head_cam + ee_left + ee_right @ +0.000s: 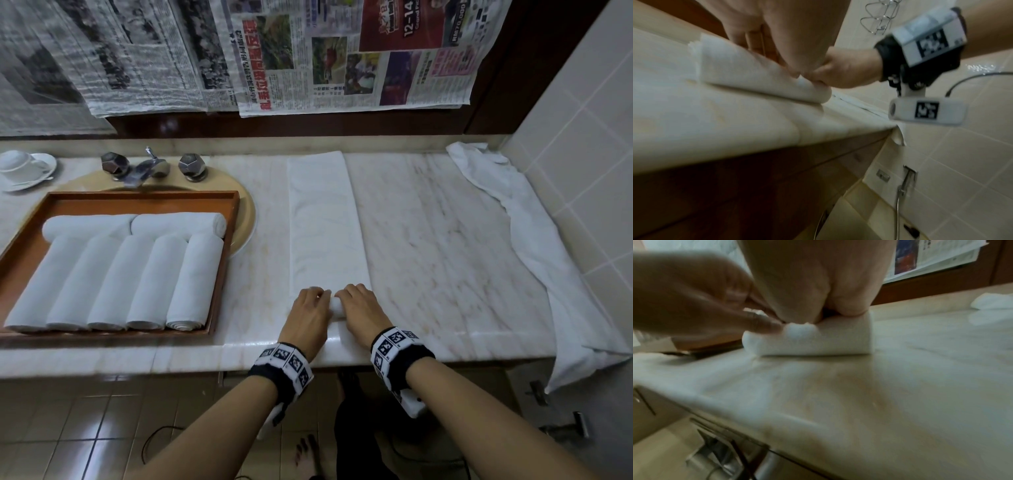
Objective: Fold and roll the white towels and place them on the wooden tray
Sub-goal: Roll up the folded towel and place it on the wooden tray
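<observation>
On the marble counter (428,222) by tiled wall (582,120), both hands' fingers (356,289) curled around folded towel's (323,219) rolled end.

A bathroom, likely in a hotel: a marble vanity counter (428,240) holds a round basin (246,219) with a chrome tap (147,168), tiled walls (582,137) and floor (85,428) surround it, and a spray hose (904,191) hangs on the wall. Newspaper (308,54) covers the space above; rolled towels (137,274) fill a tray (20,253).
</observation>
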The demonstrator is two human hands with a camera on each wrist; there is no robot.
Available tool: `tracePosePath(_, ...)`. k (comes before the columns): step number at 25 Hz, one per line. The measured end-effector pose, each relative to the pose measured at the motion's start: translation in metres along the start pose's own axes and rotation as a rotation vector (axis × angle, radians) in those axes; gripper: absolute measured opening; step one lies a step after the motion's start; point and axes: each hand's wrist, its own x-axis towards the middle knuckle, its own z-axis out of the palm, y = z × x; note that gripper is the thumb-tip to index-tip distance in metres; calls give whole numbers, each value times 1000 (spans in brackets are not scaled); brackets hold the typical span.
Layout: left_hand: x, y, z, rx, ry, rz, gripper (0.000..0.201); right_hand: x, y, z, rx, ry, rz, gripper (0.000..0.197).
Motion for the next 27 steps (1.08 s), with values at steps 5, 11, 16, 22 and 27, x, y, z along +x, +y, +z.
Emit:
tracePosePath(5,-17,-10,9,-97,38,122,51,-8,-6,4,-49,102,25,38)
tracePosePath(11,23,-6,-5,94,-183,2,42,-21,-8,25,-41,273,-23,43)
tracePosePath(16,7,3,-2,29,37,-8,45,-4,3,17,41,187,24,39)
tracePosePath(22,-10,-12,18,-58,113,136,50,-19,-1,20,-8,200,20,45)
tracePosePath(27,19,-10,4,-21,-38,40,38,-11,7,21,-24,220,-51,41)
